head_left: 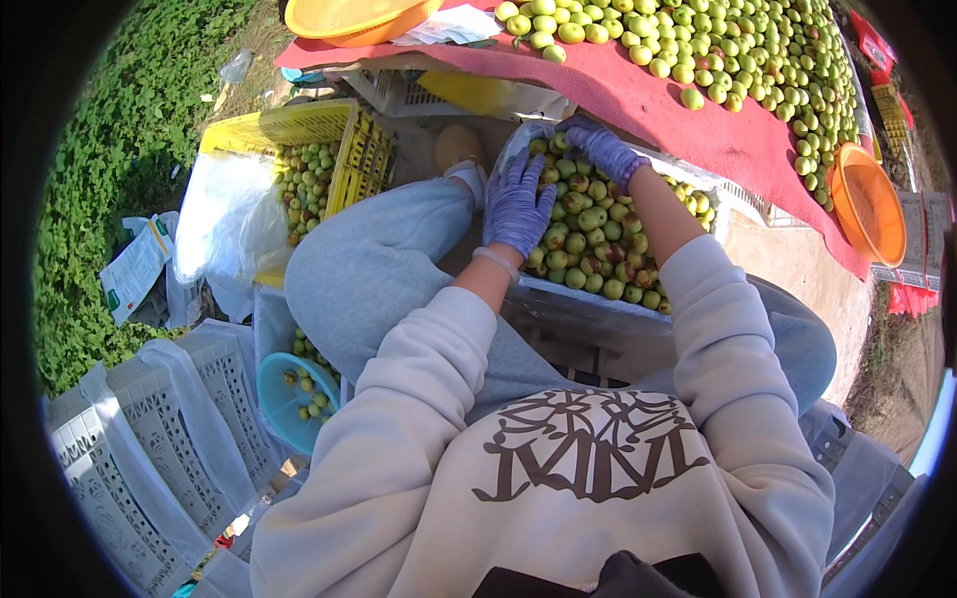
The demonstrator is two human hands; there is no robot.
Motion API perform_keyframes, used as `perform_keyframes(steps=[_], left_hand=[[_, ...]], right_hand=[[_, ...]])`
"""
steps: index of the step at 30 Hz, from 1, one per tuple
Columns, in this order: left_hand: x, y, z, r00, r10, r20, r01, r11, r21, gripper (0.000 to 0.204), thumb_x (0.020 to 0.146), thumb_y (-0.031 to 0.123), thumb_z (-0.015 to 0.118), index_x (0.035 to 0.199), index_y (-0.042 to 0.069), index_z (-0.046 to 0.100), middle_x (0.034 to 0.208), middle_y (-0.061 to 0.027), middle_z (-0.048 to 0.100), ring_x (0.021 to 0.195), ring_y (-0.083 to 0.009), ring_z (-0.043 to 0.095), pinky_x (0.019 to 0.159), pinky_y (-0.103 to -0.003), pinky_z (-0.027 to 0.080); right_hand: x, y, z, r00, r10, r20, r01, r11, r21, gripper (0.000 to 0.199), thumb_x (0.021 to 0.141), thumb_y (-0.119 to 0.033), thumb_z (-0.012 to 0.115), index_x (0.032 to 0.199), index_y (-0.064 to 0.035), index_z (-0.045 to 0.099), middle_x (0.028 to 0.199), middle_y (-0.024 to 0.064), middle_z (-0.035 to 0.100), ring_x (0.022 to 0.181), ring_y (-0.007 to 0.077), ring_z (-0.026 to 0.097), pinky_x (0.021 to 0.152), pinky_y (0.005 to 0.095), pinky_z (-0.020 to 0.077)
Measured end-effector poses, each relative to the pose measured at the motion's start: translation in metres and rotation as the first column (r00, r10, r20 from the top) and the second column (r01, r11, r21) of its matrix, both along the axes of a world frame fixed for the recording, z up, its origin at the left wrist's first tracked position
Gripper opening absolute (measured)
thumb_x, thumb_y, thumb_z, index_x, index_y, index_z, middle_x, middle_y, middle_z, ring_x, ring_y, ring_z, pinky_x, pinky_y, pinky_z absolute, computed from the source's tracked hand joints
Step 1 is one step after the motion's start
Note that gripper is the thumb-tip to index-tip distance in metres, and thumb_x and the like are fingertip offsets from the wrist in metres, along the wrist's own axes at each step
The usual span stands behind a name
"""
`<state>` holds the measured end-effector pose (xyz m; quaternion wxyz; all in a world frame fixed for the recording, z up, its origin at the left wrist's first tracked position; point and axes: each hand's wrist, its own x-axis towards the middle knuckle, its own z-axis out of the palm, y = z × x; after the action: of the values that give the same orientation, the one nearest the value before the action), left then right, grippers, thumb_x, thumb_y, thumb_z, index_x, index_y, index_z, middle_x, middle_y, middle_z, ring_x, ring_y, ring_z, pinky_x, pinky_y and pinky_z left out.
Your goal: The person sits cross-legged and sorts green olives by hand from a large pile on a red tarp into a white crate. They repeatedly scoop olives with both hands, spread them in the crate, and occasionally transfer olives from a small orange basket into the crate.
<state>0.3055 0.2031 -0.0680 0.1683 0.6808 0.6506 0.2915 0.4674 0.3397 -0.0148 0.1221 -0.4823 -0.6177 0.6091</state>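
Observation:
A crate lined with pale plastic [588, 289] stands between my legs, filled with green and brown-blotched jujubes [588, 239]. Both my hands wear purple-striped knit gloves. My left hand [518, 206] lies along the crate's left side, fingers stretched out and apart, touching the liner and the outermost fruit. At the far left corner my right hand [600, 151] reaches over the jujubes, its fingers pointing left and bent down at the liner's edge. Its fingertips are partly hidden, so whether they pinch anything does not show.
Loose jujubes [738, 45] spread over a red cloth-covered table [638, 95] ahead. Orange baskets [867, 204] sit at its ends. Left are a yellow crate [349, 149] of jujubes, a blue basin [284, 404] and stacked grey crates [150, 439]. Green plants [120, 130] grow beyond.

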Motion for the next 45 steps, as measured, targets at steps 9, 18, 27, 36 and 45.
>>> perform_keyframes(steps=[9, 18, 27, 36, 45], left_hand=[[-0.001, 0.001, -0.010, 0.995, 0.002, 0.101, -0.002, 1.000, -0.005, 0.051, 0.091, 0.025, 0.064, 0.137, 0.006, 0.052, 0.148, -0.0181, 0.043, 0.134, -0.0390, 0.040, 0.114, -0.046, 0.030], [-0.003, 0.003, -0.025, 0.975, 0.030, 0.219, -0.024, 0.999, -0.030, 0.054, 0.093, 0.026, 0.062, 0.140, 0.003, 0.048, 0.149, -0.0192, 0.041, 0.137, -0.0383, 0.037, 0.116, -0.045, 0.028], [-0.005, 0.006, -0.035, 1.000, -0.014, -0.004, 0.014, 0.995, -0.098, 0.065, 0.095, 0.034, 0.055, 0.148, 0.003, 0.037, 0.157, -0.0195, 0.030, 0.144, -0.0380, 0.027, 0.120, -0.049, 0.018], [0.037, -0.001, 0.014, 0.897, -0.321, -0.304, 0.350, 0.936, 0.044, 0.067, 0.095, 0.035, 0.057, 0.151, 0.005, 0.034, 0.157, -0.0166, 0.031, 0.145, -0.0356, 0.027, 0.120, -0.052, 0.015], [0.059, -0.011, 0.012, 0.752, -0.403, -0.521, 0.365, 0.913, -0.181, 0.077, 0.094, 0.045, 0.056, 0.154, 0.006, 0.027, 0.160, -0.0149, 0.026, 0.148, -0.0322, 0.023, 0.120, -0.052, 0.008]], right_hand=[[-0.029, 0.014, -0.013, 0.849, 0.320, 0.420, -0.499, 0.744, 0.444, 0.042, 0.094, -0.038, 0.057, 0.111, -0.0003, 0.063, 0.090, 0.0228, 0.069, 0.082, 0.0336, 0.069, 0.078, 0.0428, 0.0534], [-0.005, 0.021, -0.042, 0.887, -0.049, 0.459, -0.219, 0.830, 0.513, 0.034, 0.094, -0.037, 0.058, 0.110, -0.0072, 0.065, 0.106, 0.0228, 0.068, 0.100, 0.0364, 0.066, 0.089, 0.0440, 0.0505], [0.138, -0.045, -0.030, 0.819, -0.340, 0.462, 0.019, 0.821, 0.570, 0.027, 0.089, -0.025, 0.062, 0.113, -0.0114, 0.067, 0.104, 0.0185, 0.067, 0.103, 0.0359, 0.062, 0.094, 0.0456, 0.0479], [0.107, -0.079, 0.002, 0.723, -0.241, 0.647, -0.208, 0.817, 0.538, 0.052, 0.085, -0.026, 0.063, 0.136, -0.0270, 0.054, 0.132, 0.0137, 0.056, 0.123, 0.0370, 0.051, 0.102, 0.0491, 0.0420], [0.119, -0.069, 0.015, 0.821, -0.108, 0.561, -0.240, 0.826, 0.510, 0.045, 0.075, -0.034, 0.076, 0.113, -0.0123, 0.062, 0.107, 0.0134, 0.067, 0.112, 0.0324, 0.059, 0.098, 0.0453, 0.0430]])
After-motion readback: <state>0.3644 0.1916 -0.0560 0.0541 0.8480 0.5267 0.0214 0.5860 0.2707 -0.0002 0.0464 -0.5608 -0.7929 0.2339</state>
